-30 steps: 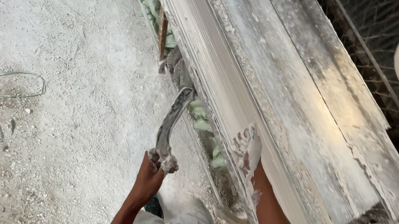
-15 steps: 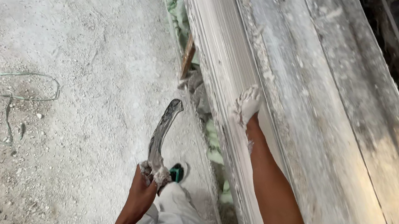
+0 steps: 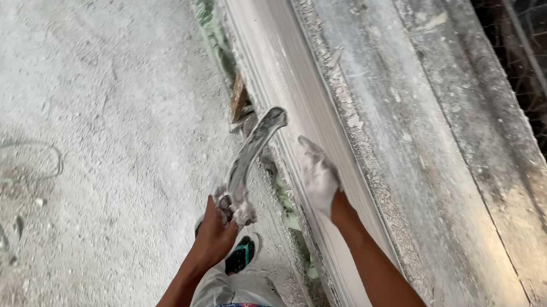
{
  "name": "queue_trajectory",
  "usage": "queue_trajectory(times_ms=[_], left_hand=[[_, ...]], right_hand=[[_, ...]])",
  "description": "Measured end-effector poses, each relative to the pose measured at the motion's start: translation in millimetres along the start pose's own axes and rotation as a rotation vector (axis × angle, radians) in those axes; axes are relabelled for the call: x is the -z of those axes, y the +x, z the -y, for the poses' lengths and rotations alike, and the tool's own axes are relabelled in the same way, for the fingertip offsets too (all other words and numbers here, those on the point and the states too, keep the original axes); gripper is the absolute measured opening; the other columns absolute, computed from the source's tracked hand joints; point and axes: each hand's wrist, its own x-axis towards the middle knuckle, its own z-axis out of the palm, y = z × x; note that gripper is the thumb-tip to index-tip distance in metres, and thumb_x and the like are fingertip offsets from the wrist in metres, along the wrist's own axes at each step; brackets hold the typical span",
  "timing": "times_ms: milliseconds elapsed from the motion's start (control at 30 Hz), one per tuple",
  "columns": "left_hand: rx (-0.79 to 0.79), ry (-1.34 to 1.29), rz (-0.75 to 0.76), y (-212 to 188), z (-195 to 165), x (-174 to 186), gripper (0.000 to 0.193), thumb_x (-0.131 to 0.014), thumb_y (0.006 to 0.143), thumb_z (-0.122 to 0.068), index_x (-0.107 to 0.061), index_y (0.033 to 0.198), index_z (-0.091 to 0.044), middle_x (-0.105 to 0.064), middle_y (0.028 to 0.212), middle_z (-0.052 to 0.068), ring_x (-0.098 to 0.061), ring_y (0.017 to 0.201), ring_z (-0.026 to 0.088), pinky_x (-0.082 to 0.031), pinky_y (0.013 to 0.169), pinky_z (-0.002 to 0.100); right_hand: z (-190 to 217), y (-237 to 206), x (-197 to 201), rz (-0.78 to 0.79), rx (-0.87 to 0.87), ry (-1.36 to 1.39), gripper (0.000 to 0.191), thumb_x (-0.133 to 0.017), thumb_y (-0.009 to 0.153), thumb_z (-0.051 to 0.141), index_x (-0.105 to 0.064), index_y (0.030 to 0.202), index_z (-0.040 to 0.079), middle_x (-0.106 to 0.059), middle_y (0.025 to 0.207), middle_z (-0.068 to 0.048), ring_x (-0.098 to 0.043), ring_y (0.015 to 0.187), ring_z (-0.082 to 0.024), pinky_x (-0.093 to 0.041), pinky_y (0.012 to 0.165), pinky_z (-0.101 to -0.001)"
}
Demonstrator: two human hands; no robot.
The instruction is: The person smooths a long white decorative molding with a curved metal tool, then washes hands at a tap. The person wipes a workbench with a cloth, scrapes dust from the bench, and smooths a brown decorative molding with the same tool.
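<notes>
We see a long pale plaster-coated moulded ledge (image 3: pixel 386 162) running diagonally, with the dusty grey concrete floor (image 3: pixel 84 77) well below it. Our right hand (image 3: pixel 319 175), white with plaster, lies flat and open-fingered against the ledge's face, likely to feel or smooth it. Just left of that, our left hand (image 3: pixel 219 228) is closed round the handle of a curved, plaster-crusted metal trowel (image 3: pixel 250 154), its blade angled up beside the ledge, ready at the work face.

Left hand (image 3: pixel 220 228) fisted, fingers clenched, arm half bent. Right hand (image 3: pixel 319 175) plaster-white, flat, fingers extended; arm outstretched.
</notes>
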Motion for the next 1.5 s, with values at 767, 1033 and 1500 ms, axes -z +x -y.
queue_trajectory(times_ms=[767, 1033, 1500], left_hand=[[-0.116, -0.173, 0.405, 128, -66, -52, 0.035, -0.048, 0.099, 0.003, -0.048, 0.134, 0.0, -0.068, 0.101, 0.007, -0.059, 0.074, 0.007, -0.048, 0.059, 0.026], [-0.072, -0.314, 0.425, 121, -76, -74, 0.044, -0.047, 0.098, 0.006, -0.047, 0.142, -0.001, -0.07, 0.112, 0.008, -0.064, 0.083, 0.007, -0.051, 0.065, 0.021], [-0.003, -0.443, 0.454, 100, -78, -103, 0.056, -0.042, 0.093, 0.014, -0.042, 0.147, -0.003, -0.065, 0.12, 0.01, -0.065, 0.098, 0.012, -0.057, 0.083, 0.03]], right_hand=[[51, 38, 52, 0.043, -0.016, -0.252, 0.029, -0.043, 0.101, 0.011, -0.061, 0.117, -0.006, -0.067, 0.113, -0.028, -0.068, 0.102, -0.037, -0.058, 0.088, -0.0457], [37, 35, 65, 0.09, -0.177, -0.336, 0.031, -0.044, 0.098, 0.006, -0.061, 0.119, -0.009, -0.067, 0.116, -0.031, -0.069, 0.105, -0.04, -0.058, 0.089, -0.0479], [39, 35, 83, -0.274, -0.125, -0.031, 0.051, -0.043, 0.09, -0.005, -0.051, 0.14, -0.007, -0.053, 0.136, -0.033, -0.055, 0.117, -0.047, -0.048, 0.096, -0.0527]])
